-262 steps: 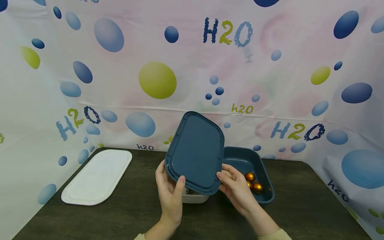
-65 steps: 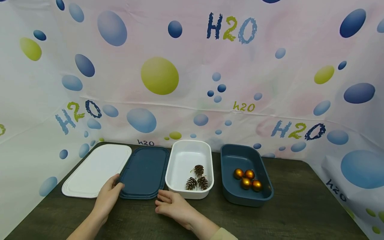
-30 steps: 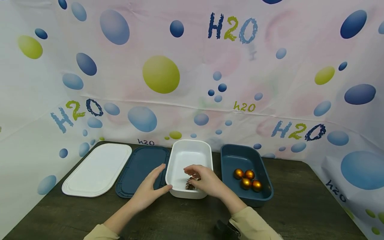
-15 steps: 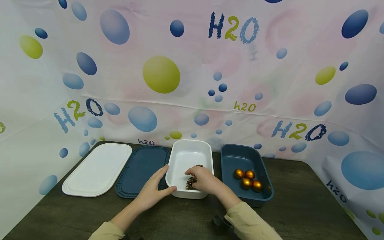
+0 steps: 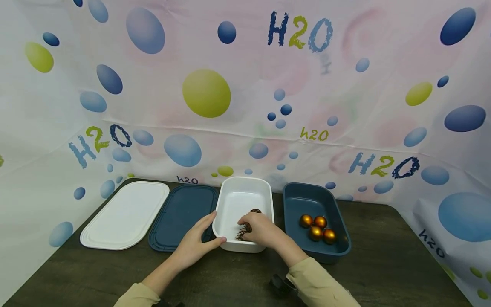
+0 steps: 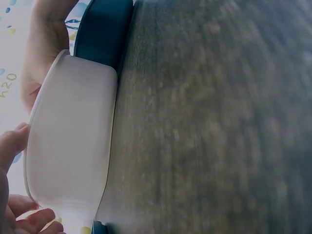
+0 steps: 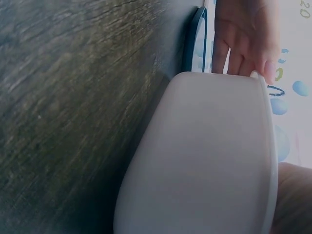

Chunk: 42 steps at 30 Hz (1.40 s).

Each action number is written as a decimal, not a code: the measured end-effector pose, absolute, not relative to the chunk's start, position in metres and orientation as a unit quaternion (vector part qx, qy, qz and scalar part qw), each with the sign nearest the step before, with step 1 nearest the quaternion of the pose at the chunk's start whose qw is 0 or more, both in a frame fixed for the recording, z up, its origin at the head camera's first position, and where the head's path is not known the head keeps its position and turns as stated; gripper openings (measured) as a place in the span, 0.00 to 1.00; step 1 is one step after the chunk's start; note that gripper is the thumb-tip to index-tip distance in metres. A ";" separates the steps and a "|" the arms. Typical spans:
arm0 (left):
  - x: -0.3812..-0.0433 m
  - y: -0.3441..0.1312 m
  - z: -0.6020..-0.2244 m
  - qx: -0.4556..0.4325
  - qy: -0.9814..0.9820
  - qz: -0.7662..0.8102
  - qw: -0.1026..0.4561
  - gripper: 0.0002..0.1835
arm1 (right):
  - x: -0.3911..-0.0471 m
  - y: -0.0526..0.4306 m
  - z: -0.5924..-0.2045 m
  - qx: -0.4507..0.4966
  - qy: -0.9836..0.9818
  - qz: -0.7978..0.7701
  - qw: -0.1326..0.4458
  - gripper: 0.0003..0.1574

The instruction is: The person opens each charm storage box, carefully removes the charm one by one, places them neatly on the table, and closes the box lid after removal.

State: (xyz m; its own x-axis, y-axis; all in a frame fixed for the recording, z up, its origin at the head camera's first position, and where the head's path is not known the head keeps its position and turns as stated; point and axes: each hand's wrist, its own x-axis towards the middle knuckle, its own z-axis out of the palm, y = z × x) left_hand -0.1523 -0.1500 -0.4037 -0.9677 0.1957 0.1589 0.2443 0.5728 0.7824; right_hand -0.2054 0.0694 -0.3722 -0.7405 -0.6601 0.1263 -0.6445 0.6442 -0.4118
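Pinecones (image 5: 242,233) under right hand (image 5: 261,230), in white container (image 5: 242,247), left hand (image 5: 195,246) beside

White rectangular container (image 5: 243,198), open-topped, rounded corners, smooth walls, upright on dark counter (image 5: 387,251). Brown scaly pine cones (image 5: 243,233) inside, toward end nearest person, partly hidden; exact number unclear.

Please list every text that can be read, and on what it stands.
On the backdrop:
"H2O", top
"H2O", left
"H2O", right
"h2O", green, centre
"h2O", dark, lower left
"h2O", dark, lower right
"h2O", green, left wrist view
"20", right wrist view's edge
Faint mark below top "H2O" and partial wrist-view prints: unreadable.
Boxes, lids: none readable.
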 end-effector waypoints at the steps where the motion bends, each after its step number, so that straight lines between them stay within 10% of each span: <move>1: -0.152 -0.150 -0.404 -0.126 -0.887 -0.443 0.028 0.47 | -0.206 0.069 -0.372 -0.359 0.907 -0.218 0.018 0.18; 42: -0.153 -0.157 -0.402 -0.174 -0.900 -0.396 0.041 0.46 | -0.165 0.078 -0.347 -0.368 0.870 -0.313 -0.099 0.15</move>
State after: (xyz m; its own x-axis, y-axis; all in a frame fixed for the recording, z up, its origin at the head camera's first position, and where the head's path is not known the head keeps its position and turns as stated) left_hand -0.1531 -0.1570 -0.4018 -0.9358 0.2812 0.2128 0.3468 0.6250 0.6993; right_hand -0.1655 0.0777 -0.3469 -0.7102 -0.5776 0.4025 -0.7016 0.5332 -0.4727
